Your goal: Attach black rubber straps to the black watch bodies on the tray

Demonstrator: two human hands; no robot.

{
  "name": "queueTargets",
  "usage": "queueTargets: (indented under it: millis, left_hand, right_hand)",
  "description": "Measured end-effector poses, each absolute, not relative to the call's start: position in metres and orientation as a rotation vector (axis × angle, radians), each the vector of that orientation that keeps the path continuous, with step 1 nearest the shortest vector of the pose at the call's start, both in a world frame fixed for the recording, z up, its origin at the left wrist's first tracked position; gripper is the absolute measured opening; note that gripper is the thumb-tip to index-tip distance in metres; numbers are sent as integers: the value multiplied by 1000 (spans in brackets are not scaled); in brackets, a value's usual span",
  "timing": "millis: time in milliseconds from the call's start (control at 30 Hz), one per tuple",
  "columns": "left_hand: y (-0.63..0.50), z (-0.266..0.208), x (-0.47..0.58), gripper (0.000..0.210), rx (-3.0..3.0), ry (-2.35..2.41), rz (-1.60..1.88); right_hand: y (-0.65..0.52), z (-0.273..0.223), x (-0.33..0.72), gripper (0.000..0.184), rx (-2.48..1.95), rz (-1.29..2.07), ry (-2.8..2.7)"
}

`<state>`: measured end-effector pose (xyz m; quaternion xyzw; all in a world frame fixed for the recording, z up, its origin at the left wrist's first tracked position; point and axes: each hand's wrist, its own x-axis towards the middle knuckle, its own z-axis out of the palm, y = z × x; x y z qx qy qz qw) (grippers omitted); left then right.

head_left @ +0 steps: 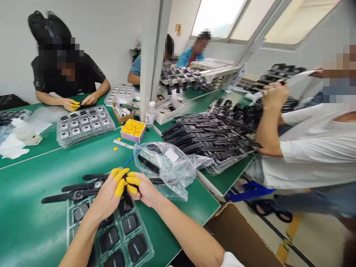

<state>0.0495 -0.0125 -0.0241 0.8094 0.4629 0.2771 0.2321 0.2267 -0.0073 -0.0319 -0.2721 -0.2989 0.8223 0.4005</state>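
My left hand [111,189] and my right hand [143,187] meet over the near end of a clear plastic tray [152,252]. Yellow finger cots cover several fingertips on both. Pinched between them is a black watch strap [135,187], mostly hidden by the fingers; whether a watch body is attached I cannot tell. Under my wrists, the tray's compartments hold square black watch bodies [109,239] with lettering. Two black watches with straps [78,194] lie across the tray's far left part, and another strap [96,177] runs beneath my left hand.
Right of my hands lies a clear plastic bag [178,170] with black straps inside. Beyond are a box of yellow finger cots [133,129], a bottle [150,115] and stacked watch trays [86,126]. Watches with straps pile up [200,137] at right. Co-workers sit and stand around; a cardboard box [236,237] stands below.
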Motion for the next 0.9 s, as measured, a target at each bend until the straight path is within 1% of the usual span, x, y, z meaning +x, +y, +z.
queueTargets:
  millis: [67,167,333,433,567,667,800,900]
  left_hand:
    - [-15,-17,51,44,2348,1291,702]
    - [-18,-5,53,45,2517,1295,505]
    - [-23,12,54,33,2583,1356,261]
    - [-25,16,54,31,2559,1334,237]
    - [-25,17,51,37,2488,1252,333]
    - [-24,17,43,45,2433,1249,368]
    - [-25,26,15,53,2374,1394,289]
    - [-29,38,-16,42,2311,1548,159]
  right_hand:
    - [-9,-32,227,38,-748,2087,-771]
    - [-12,-32,228,39,-822,2106,-809]
    - [-16,-32,229,37,-895,2118,-858]
    - [-18,-33,229,37,-894,2117,-863]
    - [-19,-36,231,40,-841,2103,-875]
    - [-19,-39,234,41,-848,1943,-1100]
    - [-18,-39,239,35,-1005,1614,-1653]
    - [-18,-38,240,29,-1076,1409,-1982]
